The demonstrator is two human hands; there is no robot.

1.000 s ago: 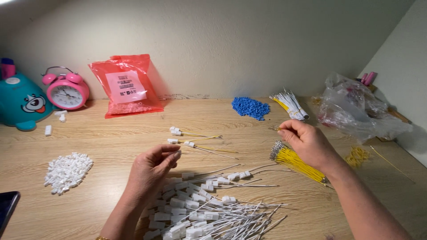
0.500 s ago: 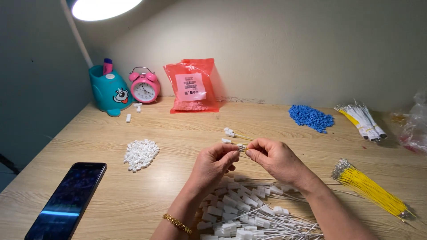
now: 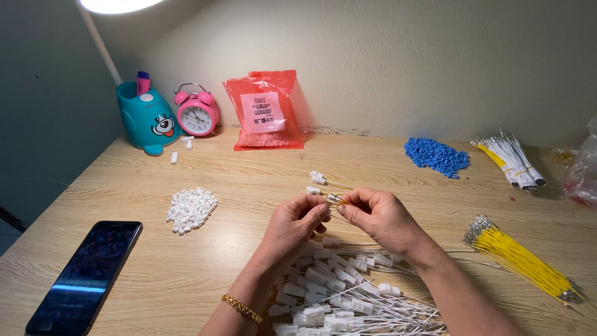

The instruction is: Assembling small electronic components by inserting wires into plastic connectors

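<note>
My left hand (image 3: 292, 230) and my right hand (image 3: 379, 218) meet over the middle of the wooden desk (image 3: 249, 180). Their fingertips pinch a thin yellow wire (image 3: 339, 200) with a metal tip; the left fingers also seem to hold a small white connector, mostly hidden. Below the hands lies a pile of white connectors with white wires (image 3: 342, 298). Two finished pieces with white connectors (image 3: 318, 178) lie just beyond the hands.
A heap of loose white connectors (image 3: 191, 210) sits at left, a black phone (image 3: 87, 277) near the front left edge. A yellow wire bundle (image 3: 522, 264) lies at right. Blue pieces (image 3: 436, 155), white-yellow wires (image 3: 511, 158), a red bag (image 3: 264, 112), pink clock (image 3: 197, 112) and teal holder (image 3: 146, 118) line the back.
My right hand left the yellow wire bundle and came to the left hand, bringing one wire. The view swung left, showing the phone and lamp.
</note>
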